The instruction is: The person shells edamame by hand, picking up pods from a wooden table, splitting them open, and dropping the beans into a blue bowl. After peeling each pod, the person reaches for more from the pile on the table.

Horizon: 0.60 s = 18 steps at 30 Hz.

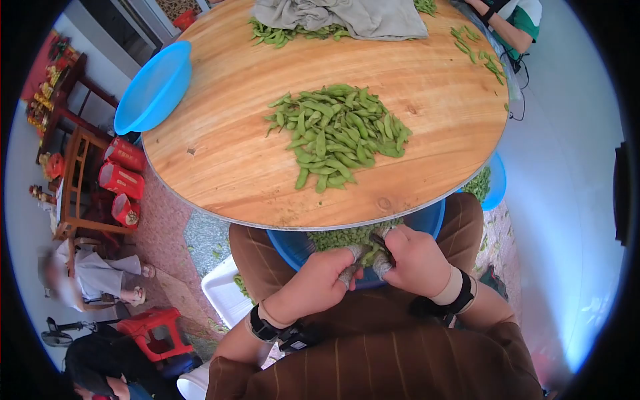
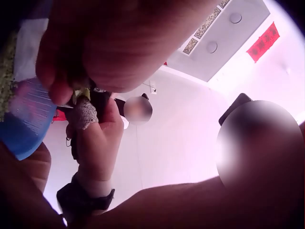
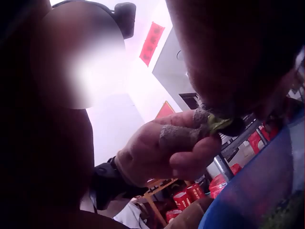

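Observation:
Over a blue basin (image 1: 283,255) my left hand (image 1: 315,275) and right hand (image 1: 420,261) meet, fingertips close together. Between them they pinch a green edamame pod (image 3: 220,123), which is partly hidden by the fingers. Grey wraps cover the thumb and some fingers of both hands, and in the right wrist view one wrap (image 3: 177,138) shows on a left finger. Shelled green beans (image 1: 337,239) lie in the basin below the hands. A heap of whole edamame pods (image 1: 340,130) sits on the round wooden table (image 1: 220,153) just ahead.
The table's front edge overhangs part of the basin. An empty light-blue basin (image 1: 155,90) leans at the table's left edge. Under the right edge stands another blue basin (image 1: 495,183) with green beans. A grey cloth (image 1: 353,17) covers more pods at the back. A white tray (image 1: 220,287) lies left of my knees.

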Available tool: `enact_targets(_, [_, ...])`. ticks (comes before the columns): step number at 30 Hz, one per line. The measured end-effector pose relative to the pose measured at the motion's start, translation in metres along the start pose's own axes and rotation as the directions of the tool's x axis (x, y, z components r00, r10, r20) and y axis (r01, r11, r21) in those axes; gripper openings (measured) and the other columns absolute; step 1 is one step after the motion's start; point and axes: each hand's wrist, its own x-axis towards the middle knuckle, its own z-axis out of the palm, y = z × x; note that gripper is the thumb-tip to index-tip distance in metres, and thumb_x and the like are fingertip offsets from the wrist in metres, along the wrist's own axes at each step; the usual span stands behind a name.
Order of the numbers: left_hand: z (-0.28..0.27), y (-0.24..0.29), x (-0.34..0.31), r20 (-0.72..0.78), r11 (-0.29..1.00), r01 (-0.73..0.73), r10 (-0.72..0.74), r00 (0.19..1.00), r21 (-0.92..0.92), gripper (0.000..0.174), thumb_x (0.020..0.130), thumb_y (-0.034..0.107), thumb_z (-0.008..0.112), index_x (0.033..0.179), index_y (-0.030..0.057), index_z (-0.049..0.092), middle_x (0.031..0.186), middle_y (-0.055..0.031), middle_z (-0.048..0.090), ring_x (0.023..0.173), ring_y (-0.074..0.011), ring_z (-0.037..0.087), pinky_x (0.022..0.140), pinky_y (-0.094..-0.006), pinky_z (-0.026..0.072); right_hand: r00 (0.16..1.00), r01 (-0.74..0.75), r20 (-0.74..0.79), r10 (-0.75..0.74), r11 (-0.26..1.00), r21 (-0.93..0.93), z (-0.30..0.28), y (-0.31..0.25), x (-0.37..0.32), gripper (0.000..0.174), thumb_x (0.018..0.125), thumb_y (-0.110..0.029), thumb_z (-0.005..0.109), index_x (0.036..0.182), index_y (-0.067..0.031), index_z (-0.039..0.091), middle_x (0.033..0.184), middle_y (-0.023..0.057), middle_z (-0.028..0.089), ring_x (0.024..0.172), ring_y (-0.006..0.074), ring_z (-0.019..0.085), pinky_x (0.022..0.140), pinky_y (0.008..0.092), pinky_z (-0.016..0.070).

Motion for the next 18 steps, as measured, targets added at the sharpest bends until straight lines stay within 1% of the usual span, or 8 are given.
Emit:
enact_targets(4, [-0.007, -0.003, -0.011, 0.005, 0.982, -0.032, 0.032, 0.999, 0.189, 0.038, 0.066, -0.009, 0.040, 0.097, 0.0005, 0.059, 0.080, -0.0120, 0.058, 0.071, -0.0239, 0.062, 0.068, -0.0337, 0.0499, 0.999, -0.028, 0.045, 0.028, 1.000, 0.000, 0.001, 0.007, 0.000, 0.035, 0.061, -0.006, 0.068, 0.094, 0.0007, 0.056, 0.078, 0.0150, 0.056, 0.071, 0.0360, 0.059, 0.060, 0.0417, 0.0488])
enact_targets(8, [-0.024, -0.007, -0.042, -0.114, 0.983, 0.063, -0.044, 0.993, 0.174, 0.042, 0.066, -0.008, 0.041, 0.103, 0.0010, 0.060, 0.082, -0.0140, 0.059, 0.075, -0.0292, 0.062, 0.070, -0.0365, 0.0501, 0.997, 0.046, 0.055, -0.055, 0.988, 0.147, 0.001, 0.009, 0.004, 0.027, 0.066, -0.006, 0.066, 0.092, -0.0013, 0.059, 0.082, 0.0142, 0.059, 0.072, 0.0352, 0.060, 0.062, 0.0414, 0.0498])
enact_targets(10, [-0.038, -0.014, -0.067, -0.301, 0.865, 0.233, -0.101, 0.948, 0.445, 0.043, 0.069, -0.008, 0.049, 0.111, -0.0002, 0.058, 0.087, -0.0178, 0.058, 0.081, -0.0344, 0.061, 0.071, -0.0412, 0.0497, 0.992, 0.103, 0.053, -0.117, 0.969, 0.225, -0.004, 0.003, 0.009, 0.024, 0.068, -0.007, 0.065, 0.090, -0.0017, 0.058, 0.083, 0.0143, 0.060, 0.072, 0.0354, 0.060, 0.062, 0.0417, 0.0502])
enact_targets(11, [-0.043, -0.026, -0.083, -0.305, 0.865, 0.238, -0.104, 0.946, 0.442, 0.043, 0.069, -0.008, 0.049, 0.111, -0.0002, 0.058, 0.087, -0.0178, 0.058, 0.081, -0.0344, 0.061, 0.071, -0.0412, 0.0497, 0.995, 0.052, 0.078, -0.068, 0.979, 0.195, -0.010, -0.001, 0.014, 0.022, 0.069, -0.007, 0.065, 0.089, -0.0013, 0.058, 0.084, 0.0152, 0.060, 0.073, 0.0355, 0.060, 0.063, 0.0418, 0.0503])
enact_targets(13, [-0.046, -0.050, -0.111, -0.539, 0.638, 0.466, -0.094, 0.837, 0.613, 0.043, 0.071, -0.006, 0.051, 0.113, -0.0006, 0.057, 0.099, -0.0204, 0.059, 0.087, -0.0377, 0.059, 0.076, -0.0424, 0.0496, 0.995, 0.001, 0.102, -0.018, 0.986, 0.170, -0.013, -0.002, 0.026, 0.020, 0.071, -0.007, 0.064, 0.089, -0.0009, 0.059, 0.086, 0.0161, 0.059, 0.073, 0.0356, 0.060, 0.064, 0.0419, 0.0503])
enact_targets(14, [-0.045, -0.053, -0.119, -0.540, 0.636, 0.469, -0.096, 0.836, 0.613, 0.043, 0.071, -0.006, 0.051, 0.113, -0.0006, 0.057, 0.099, -0.0204, 0.059, 0.087, -0.0377, 0.059, 0.076, -0.0424, 0.0496, 0.999, -0.035, -0.015, 0.036, 0.994, 0.106, -0.015, -0.001, 0.036, 0.020, 0.072, -0.007, 0.064, 0.090, -0.0009, 0.058, 0.086, 0.0168, 0.059, 0.074, 0.0361, 0.060, 0.064, 0.0425, 0.0500])
enact_targets(16, [-0.043, -0.054, -0.125, -0.729, 0.368, 0.694, -0.062, 0.682, 0.619, 0.039, 0.071, -0.005, 0.054, 0.110, -0.0016, 0.059, 0.111, -0.0222, 0.058, 0.093, -0.0395, 0.059, 0.080, -0.0424, 0.0492, 0.987, -0.077, -0.135, 0.082, 0.996, 0.046, -0.016, 0.003, 0.058, 0.021, 0.073, -0.007, 0.064, 0.092, -0.0009, 0.058, 0.086, 0.0175, 0.059, 0.074, 0.0366, 0.060, 0.064, 0.0430, 0.0497])
enact_targets(18, [-0.045, -0.040, -0.116, -0.708, 0.482, 0.637, -0.048, 0.705, 0.602, 0.035, 0.075, -0.001, 0.058, 0.110, -0.0006, 0.059, 0.111, -0.0219, 0.058, 0.095, -0.0396, 0.059, 0.081, -0.0428, 0.0486, 0.921, -0.091, -0.388, 0.033, 0.987, -0.132, -0.012, 0.008, 0.080, 0.023, 0.073, -0.007, 0.064, 0.094, -0.0010, 0.056, 0.085, 0.0188, 0.058, 0.075, 0.0378, 0.059, 0.063, 0.0444, 0.0486])
